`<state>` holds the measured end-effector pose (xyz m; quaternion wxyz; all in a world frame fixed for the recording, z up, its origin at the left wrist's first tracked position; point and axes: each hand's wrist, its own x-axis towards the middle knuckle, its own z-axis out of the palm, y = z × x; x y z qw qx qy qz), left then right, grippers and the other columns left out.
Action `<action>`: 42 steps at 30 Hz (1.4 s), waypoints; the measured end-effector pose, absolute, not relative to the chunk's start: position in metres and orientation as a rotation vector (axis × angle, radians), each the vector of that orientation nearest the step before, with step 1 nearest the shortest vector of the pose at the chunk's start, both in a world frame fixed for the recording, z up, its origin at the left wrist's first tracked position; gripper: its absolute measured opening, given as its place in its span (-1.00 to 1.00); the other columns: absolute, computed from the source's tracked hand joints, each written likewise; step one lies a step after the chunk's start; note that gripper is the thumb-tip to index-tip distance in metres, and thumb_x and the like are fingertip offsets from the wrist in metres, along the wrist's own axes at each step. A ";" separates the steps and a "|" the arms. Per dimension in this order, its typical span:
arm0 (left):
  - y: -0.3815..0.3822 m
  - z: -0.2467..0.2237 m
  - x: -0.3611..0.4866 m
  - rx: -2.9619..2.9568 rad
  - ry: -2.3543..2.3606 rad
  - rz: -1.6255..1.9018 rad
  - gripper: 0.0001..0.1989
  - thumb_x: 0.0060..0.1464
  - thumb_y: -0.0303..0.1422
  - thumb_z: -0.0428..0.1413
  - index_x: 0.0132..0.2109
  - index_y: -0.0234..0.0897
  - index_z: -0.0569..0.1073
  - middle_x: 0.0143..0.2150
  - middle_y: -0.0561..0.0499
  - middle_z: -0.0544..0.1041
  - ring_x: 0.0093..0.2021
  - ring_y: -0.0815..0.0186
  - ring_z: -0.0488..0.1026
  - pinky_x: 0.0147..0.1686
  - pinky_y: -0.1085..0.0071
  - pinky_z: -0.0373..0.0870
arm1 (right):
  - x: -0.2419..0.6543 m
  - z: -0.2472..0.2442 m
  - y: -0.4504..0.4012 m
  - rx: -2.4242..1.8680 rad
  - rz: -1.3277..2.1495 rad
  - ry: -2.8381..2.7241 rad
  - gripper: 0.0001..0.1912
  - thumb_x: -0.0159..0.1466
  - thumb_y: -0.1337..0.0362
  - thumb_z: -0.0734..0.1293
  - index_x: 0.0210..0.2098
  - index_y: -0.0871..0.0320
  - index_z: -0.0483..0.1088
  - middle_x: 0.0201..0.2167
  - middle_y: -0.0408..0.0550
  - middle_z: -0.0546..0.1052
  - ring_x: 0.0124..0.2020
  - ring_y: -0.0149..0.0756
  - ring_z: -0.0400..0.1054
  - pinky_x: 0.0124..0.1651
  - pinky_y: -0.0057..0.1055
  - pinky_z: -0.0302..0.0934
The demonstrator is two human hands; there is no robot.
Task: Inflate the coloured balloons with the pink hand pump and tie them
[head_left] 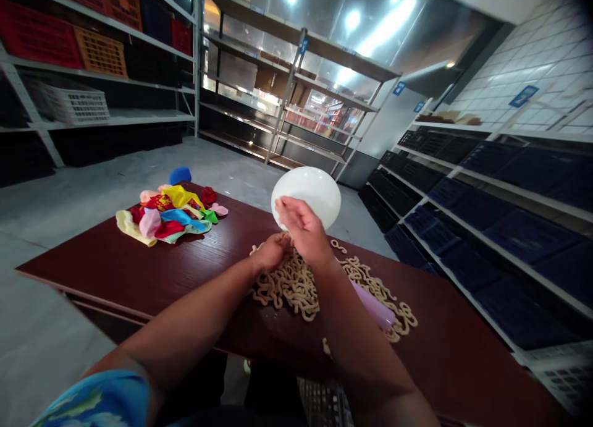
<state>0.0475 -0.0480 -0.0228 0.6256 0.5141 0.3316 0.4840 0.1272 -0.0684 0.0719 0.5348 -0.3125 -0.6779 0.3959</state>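
Note:
A big, round white balloon [319,186] stands above the far edge of the table, blown up. At its lower side my left hand [274,251] is closed in a pinch, apparently on the balloon's neck, which the fingers hide. My right hand [303,226] is raised just above and beside it, in front of the balloon, fingers stretched out; whether they touch the balloon I cannot tell. Beneath both hands lies a heap of beige curly pieces [290,285]. Partly behind my right forearm, a lilac tube [377,308] rests among more of these pieces.
Colourful limp pieces [164,220], which look like uninflated balloons, lie on the left of the dark red-brown table [204,269]. A blue rounded object [180,175] shows at its far edge. Shelves with crates [76,102] flank both sides, and a metal rack [287,87] stands behind.

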 end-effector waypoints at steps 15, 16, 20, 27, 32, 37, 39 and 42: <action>-0.064 0.004 0.038 0.407 -0.003 0.755 -0.81 0.09 -0.37 0.01 -0.41 -0.30 0.15 -0.58 0.19 -0.06 -0.71 0.59 -0.10 -0.78 0.69 -0.21 | 0.157 -0.027 -0.052 -0.962 1.461 -1.053 -0.77 0.02 0.21 0.33 -0.31 0.14 0.38 -0.45 -0.15 0.47 -0.48 -0.40 0.31 -0.44 -0.47 0.22; -0.065 0.004 0.039 0.387 -0.013 0.739 -0.81 0.10 -0.37 0.01 -0.41 -0.30 0.15 -0.59 0.19 -0.06 -0.71 0.59 -0.10 -0.79 0.69 -0.21 | 0.155 -0.026 -0.054 -0.923 1.518 -1.049 -0.76 0.02 0.20 0.32 -0.30 0.14 0.38 -0.42 -0.13 0.48 -0.45 -0.39 0.32 -0.42 -0.47 0.24; -0.067 0.004 0.040 0.347 -0.005 0.732 -0.80 0.08 -0.39 0.03 -0.42 -0.29 0.14 -0.59 0.20 -0.06 -0.71 0.58 -0.11 -0.80 0.70 -0.19 | 0.149 -0.021 -0.059 -0.874 1.647 -1.113 -0.75 0.04 0.16 0.29 -0.32 0.14 0.40 -0.41 -0.12 0.46 -0.42 -0.38 0.34 -0.42 -0.47 0.26; -0.054 0.006 0.030 0.413 0.222 0.874 -0.81 0.10 -0.40 -0.02 -0.44 -0.30 0.13 -0.59 0.19 -0.06 -0.71 0.59 -0.13 -0.79 0.70 -0.20 | 0.160 -0.028 -0.053 -1.151 1.041 -1.249 -0.73 0.05 0.06 0.32 -0.41 0.16 0.42 -0.68 -0.25 0.32 -0.62 -0.46 0.18 -0.55 -0.51 0.14; -0.044 -0.002 0.033 0.715 0.695 1.022 -0.79 0.10 -0.30 -0.06 -0.45 -0.29 0.17 -0.63 0.20 -0.02 -0.73 0.58 -0.12 -0.75 0.64 -0.20 | 0.166 -0.021 -0.054 -1.333 0.670 -1.295 -0.68 0.02 0.02 0.32 -0.50 0.18 0.43 -0.70 -0.23 0.35 -0.64 -0.46 0.14 -0.54 -0.48 0.09; -0.035 -0.016 0.033 1.258 1.227 1.170 -0.71 0.11 -0.23 -0.10 -0.47 -0.31 0.30 -0.63 0.09 0.22 -0.64 0.47 0.14 -0.61 0.53 0.08 | 0.163 -0.008 -0.065 -1.274 0.509 -1.577 -0.74 0.07 0.08 0.30 -0.47 0.15 0.45 -0.56 -0.16 0.45 -0.51 -0.40 0.27 -0.37 -0.45 0.16; -0.033 -0.020 0.032 1.491 1.379 1.222 -0.70 0.11 -0.27 -0.11 -0.48 -0.32 0.34 -0.58 0.04 0.32 -0.55 0.42 0.24 -0.51 0.50 0.15 | 0.163 -0.005 -0.069 -1.226 0.536 -1.680 -0.76 0.11 0.12 0.26 -0.42 0.14 0.45 -0.55 -0.15 0.45 -0.51 -0.40 0.27 -0.38 -0.45 0.16; -0.032 -0.023 0.031 1.662 1.470 1.237 -0.67 0.13 -0.27 -0.15 -0.46 -0.32 0.36 -0.54 0.02 0.37 -0.49 0.40 0.28 -0.44 0.49 0.17 | 0.165 -0.003 -0.069 -1.106 0.486 -1.849 -0.80 0.18 0.19 0.22 -0.33 0.12 0.43 -0.46 -0.13 0.46 -0.44 -0.39 0.28 -0.33 -0.45 0.17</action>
